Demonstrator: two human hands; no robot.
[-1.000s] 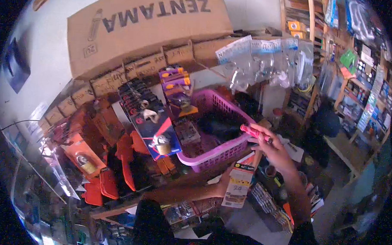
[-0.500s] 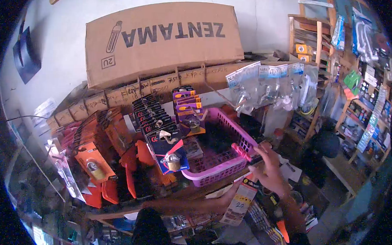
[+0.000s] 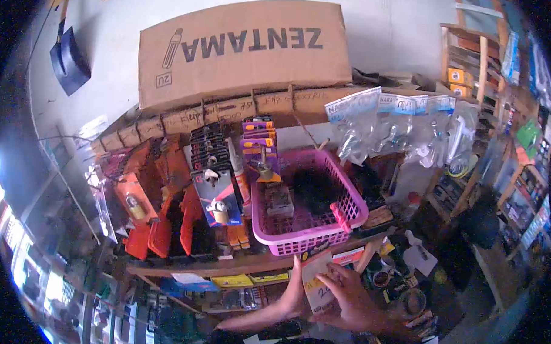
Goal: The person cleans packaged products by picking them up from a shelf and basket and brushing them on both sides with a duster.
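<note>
Card: the pale, rectangular printed card (image 3: 314, 284) was in front of the pink plastic basket (image 3: 302, 245).
Hands: left hand (image 3: 291, 299) gripped its left edge, right hand (image 3: 354, 305) its right.
Handling: probably light, bendable; edges suited gripping.

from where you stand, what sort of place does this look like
Probably a small hardware shop: padlocks on cards hang in front of stacked packs, clear bags of fittings hang beyond the pink basket, and goods fill wooden shelves.

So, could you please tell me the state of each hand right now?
Left hand: closed, holding the card.
Right hand: fingers bent at the card's front; grip cannot be told.
</note>
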